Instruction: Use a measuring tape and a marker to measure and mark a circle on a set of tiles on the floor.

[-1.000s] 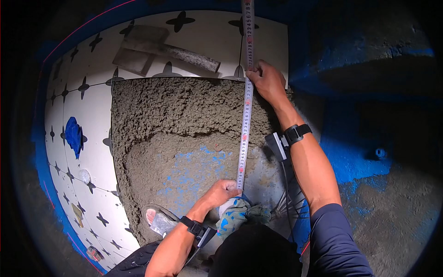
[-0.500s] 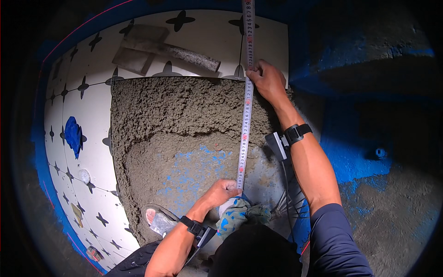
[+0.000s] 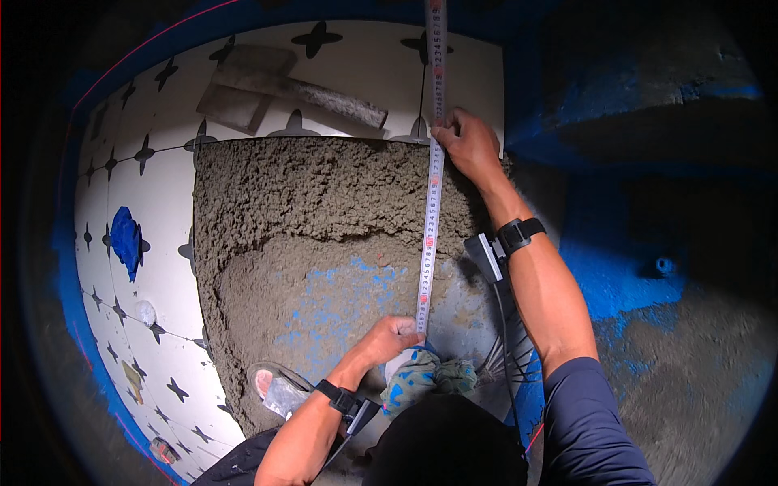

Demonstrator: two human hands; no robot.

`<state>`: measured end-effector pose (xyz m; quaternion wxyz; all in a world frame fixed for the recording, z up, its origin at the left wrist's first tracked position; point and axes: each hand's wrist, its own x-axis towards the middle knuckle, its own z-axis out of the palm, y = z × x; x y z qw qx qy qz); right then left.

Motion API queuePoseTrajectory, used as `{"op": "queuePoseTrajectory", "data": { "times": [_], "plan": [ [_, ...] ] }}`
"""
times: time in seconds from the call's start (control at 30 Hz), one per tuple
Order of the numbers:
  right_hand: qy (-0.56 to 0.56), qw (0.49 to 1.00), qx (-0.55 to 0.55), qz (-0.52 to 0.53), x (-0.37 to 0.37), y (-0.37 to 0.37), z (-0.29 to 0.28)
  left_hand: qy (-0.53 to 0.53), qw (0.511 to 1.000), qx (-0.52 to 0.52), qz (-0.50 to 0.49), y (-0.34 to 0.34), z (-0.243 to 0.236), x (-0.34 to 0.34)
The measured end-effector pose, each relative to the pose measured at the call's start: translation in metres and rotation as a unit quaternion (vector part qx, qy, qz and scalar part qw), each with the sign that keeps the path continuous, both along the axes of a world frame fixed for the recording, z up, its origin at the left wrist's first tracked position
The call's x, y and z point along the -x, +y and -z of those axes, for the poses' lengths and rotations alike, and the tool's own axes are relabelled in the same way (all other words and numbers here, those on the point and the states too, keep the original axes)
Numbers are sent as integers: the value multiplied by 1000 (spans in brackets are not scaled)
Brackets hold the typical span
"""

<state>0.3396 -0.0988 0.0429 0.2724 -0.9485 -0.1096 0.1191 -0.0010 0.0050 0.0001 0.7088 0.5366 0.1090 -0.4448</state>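
A white measuring tape (image 3: 430,219) runs from beyond the white patterned tiles (image 3: 356,65) down across a rough bed of grey mortar (image 3: 316,182). My left hand (image 3: 393,338) pinches the tape low in the view, beside a green and blue cloth (image 3: 405,381). Higher up, my right hand (image 3: 468,142) grips the tape at the tiles' edge, thumb and fingers closed on it. A grey flat tool (image 3: 235,101) with a long bar (image 3: 340,105) lies on the upper tiles, left of the tape.
On the left tiles lie crumpled blue plastic (image 3: 126,243) and a small red object (image 3: 162,449). A sandalled foot (image 3: 269,387) is at the mortar's lower left. A blue-painted ledge (image 3: 648,113) and a small pipe fitting (image 3: 663,266) are on the right.
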Motion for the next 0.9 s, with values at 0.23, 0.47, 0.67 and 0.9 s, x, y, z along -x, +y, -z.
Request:
{"op": "queuePoseTrajectory", "data": {
  "times": [0.23, 0.47, 0.67, 0.9],
  "plan": [
    [-39, 999, 1, 4, 3, -3, -12, -40, 999, -10, 17, 16, -14, -6],
    [-48, 994, 102, -6, 56, -26, -85, -93, 980, -165, 68, 67, -51, 25],
    [-25, 987, 149, -59, 129, -29, -190, -40, 959, -270, 75, 121, -147, 60],
    [64, 979, 120, -153, 273, -38, -328, -40, 936, -350, 13, 147, -310, 201]
  ]
}}
